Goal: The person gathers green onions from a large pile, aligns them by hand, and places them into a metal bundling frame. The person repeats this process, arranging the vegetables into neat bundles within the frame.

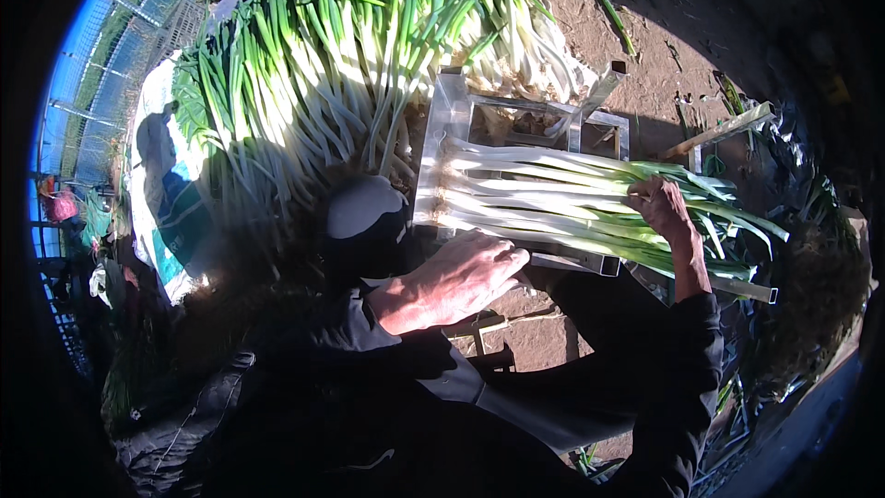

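Observation:
Several long green onions [553,194] lie side by side across a metal frame stand [446,117], root ends against its upright plate at the left, green leaves hanging past the right side. My right hand [660,204] rests at the green part of the stalks with its fingers curled; whether it grips a stalk is not clear. My left hand [463,277] is at the near edge of the stand, close to the white stalks by the roots, fingers bent and partly hidden, so its hold cannot be made out.
A big pile of green onions [325,83] leans beyond and left of the stand. Beside it lies a white and green woven sack [166,187]. Metal bars [726,128] jut out at the right, with loose leaves and dark plastic around them. Brown soil [588,14] shows beyond.

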Available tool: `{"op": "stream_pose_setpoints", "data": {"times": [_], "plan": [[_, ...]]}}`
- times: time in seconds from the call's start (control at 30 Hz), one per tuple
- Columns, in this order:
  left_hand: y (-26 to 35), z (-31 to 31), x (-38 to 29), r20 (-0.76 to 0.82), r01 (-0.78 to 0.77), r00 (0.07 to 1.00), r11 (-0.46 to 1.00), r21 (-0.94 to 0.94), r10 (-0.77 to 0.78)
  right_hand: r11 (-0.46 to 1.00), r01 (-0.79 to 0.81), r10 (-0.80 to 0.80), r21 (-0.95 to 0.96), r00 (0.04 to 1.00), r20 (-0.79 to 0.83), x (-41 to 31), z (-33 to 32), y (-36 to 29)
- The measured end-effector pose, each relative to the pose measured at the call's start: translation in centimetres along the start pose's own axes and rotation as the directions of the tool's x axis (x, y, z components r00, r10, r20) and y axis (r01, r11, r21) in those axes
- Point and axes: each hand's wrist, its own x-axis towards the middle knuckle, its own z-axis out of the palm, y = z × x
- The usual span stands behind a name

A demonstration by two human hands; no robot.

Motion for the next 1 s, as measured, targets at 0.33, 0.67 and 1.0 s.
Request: {"op": "stream_pose_setpoints", "data": {"times": [0.33,0.67,1.0], "plan": [[-12.5,-5.3,-16.6,-0.693,0.484,0.363,0.761,-0.432,-0.624,0.966,0.031,-0.025,-0.258,0.999,0.027,-0.5,8.3,1.6],[-29.1,10.4,-16.6,-0.199,0.609,0.161,0.256,-0.751,-0.967,0.988,-0.037,0.033,-0.149,0.999,-0.027,-1.1,2.2,-2.8],[-29.6,11.7,-13.1,-0.038,0.315,0.367,0.163,-0.935,-0.929,0.894,0.269,-0.388,-0.358,0.863,-0.322,-1.1,-14.1,-13.0]]}}
